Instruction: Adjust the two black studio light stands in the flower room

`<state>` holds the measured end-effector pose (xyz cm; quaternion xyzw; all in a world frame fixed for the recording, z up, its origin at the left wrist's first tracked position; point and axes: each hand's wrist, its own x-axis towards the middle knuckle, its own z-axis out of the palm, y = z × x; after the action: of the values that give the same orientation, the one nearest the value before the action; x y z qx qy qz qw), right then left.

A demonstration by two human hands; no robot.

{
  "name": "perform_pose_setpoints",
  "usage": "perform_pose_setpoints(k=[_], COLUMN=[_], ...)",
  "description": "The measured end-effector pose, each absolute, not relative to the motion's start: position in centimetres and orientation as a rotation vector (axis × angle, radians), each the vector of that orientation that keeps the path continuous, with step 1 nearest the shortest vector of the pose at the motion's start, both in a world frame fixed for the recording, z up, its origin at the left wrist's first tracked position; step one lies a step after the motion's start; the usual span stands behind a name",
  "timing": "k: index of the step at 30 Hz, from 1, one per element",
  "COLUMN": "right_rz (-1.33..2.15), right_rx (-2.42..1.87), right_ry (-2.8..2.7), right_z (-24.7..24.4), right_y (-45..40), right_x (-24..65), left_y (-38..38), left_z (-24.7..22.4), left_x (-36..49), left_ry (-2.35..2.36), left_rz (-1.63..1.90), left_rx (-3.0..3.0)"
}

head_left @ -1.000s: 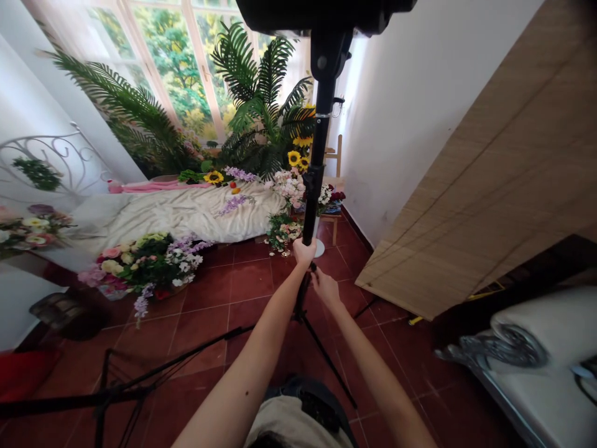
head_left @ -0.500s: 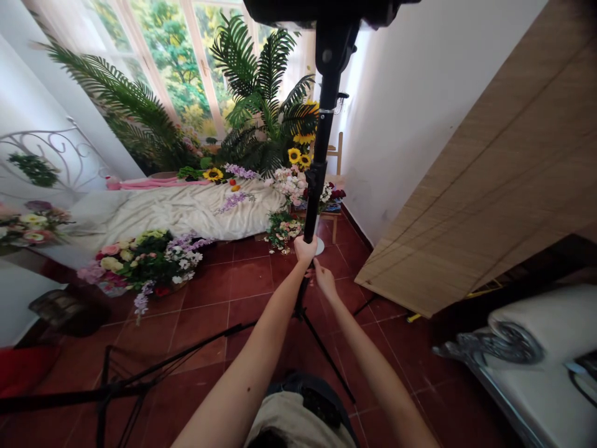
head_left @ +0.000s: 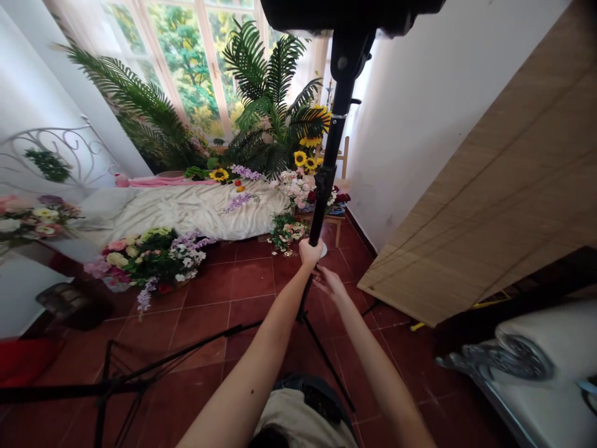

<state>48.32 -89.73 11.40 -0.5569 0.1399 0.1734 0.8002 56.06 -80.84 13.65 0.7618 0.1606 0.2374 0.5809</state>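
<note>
A black light stand (head_left: 325, 186) rises in front of me, with a dark lamp head or softbox (head_left: 354, 14) cut off by the top edge. My left hand (head_left: 311, 252) is wrapped around its pole at about mid-height. Just below, my right hand (head_left: 330, 283) reaches toward the pole with fingers extended and a little apart. Whether those fingertips touch the pole or a small knob there I cannot tell. The stand's thin legs (head_left: 329, 361) spread over the red tiles beneath my forearms.
To the left lies another black stand (head_left: 125, 379) with long legs. Ahead, a cream-draped bed (head_left: 200, 211) has flower arrangements (head_left: 149, 255) beside it and palm leaves (head_left: 265, 93) behind. A large wooden panel (head_left: 466, 186) leans at right, near a silver-trimmed white sofa (head_left: 536, 373).
My right hand has loosened from its pinch below my left hand, its fingers spreading. The stand's top has shifted slightly right in view; my left hand keeps its grip.
</note>
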Motion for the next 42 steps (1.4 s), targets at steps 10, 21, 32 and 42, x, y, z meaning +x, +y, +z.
perform_pose_setpoints(k=[10,21,32,42], right_rz=[-0.589,-0.286,-0.63,-0.384], right_rx=[-1.564,-1.55,-1.603,-1.65], right_ry=[-0.397,-0.705,-0.264,-0.352], right_z=[23.7,33.3,24.9,17.2], right_y=[-88.7,-85.0,-83.0,-84.4], right_x=[53.8,59.0,56.9,56.4], left_y=[-80.6,-80.2,-78.0,-77.2], left_z=[13.6,12.0,10.9,8.2], left_x=[56.1,56.1,55.3,54.5], left_ry=[0.366,0.413,0.013,-0.041], left_rz=[0.526,0.521,0.427,0.339], left_rx=[1.798,1.895,1.827,1.766])
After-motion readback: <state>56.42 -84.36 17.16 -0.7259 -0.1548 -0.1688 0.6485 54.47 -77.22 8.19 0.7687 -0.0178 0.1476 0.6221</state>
